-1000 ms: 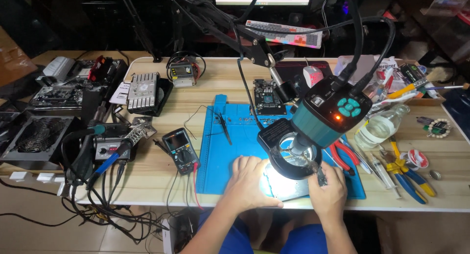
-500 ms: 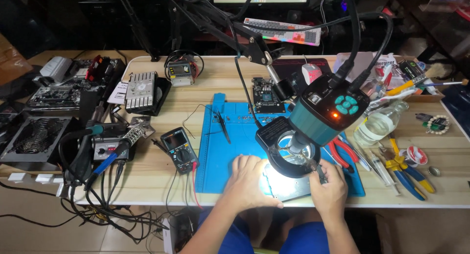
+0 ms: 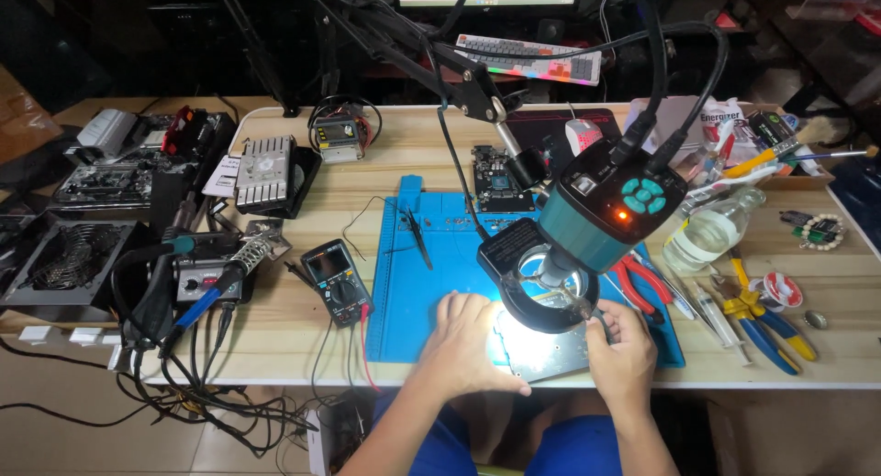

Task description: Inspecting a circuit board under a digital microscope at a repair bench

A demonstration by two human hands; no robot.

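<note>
My left hand lies flat on a brightly lit metal plate at the near edge of a blue work mat. My right hand grips a thin pointed tool whose tip reaches under the ring light of a teal microscope camera. The camera head hangs on a black arm and hides the spot under the lens. A pair of tweezers lies on the mat, away from both hands.
A multimeter and a soldering station with tangled cables stand at the left. Circuit boards and a heat sink lie further left. Pliers, cutters, a glass bottle and brushes crowd the right. A keyboard sits behind.
Both hands stay at the plate under the lens; only the view has shifted slightly.
</note>
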